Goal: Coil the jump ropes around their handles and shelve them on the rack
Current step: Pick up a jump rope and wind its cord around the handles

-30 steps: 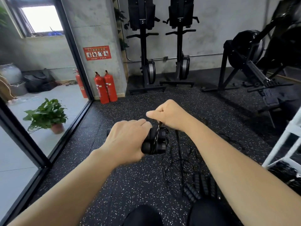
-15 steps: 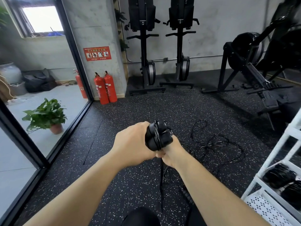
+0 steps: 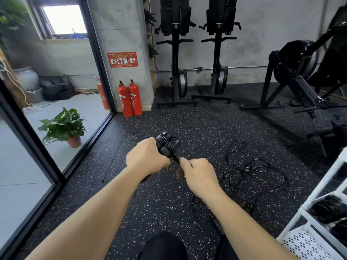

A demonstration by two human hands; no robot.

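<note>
**Head view.** The left hand [image 3: 148, 158] grips the paired handles [image 3: 167, 145], fingers curled round them. A few turns of cord cross the handles just beyond the knuckles. The right hand [image 3: 199, 172] pinches the cord [image 3: 175, 158] taut, just below the handles. Beyond the right fingers, the loose rope [image 3: 249, 170] lies tangled on the floor [image 3: 187, 124].

**Progress, as judged:** winding is at an early stage and shelving is not yet done. Coiled ropes [image 3: 327, 209] already sit in the rack [image 3: 304, 244], to the right of the right hand.

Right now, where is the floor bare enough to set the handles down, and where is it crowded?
Bare floor between glass wall and left hand, and ahead toward the extinguishers. Crowded right of the right hand: loose rope, then the rack.
</note>
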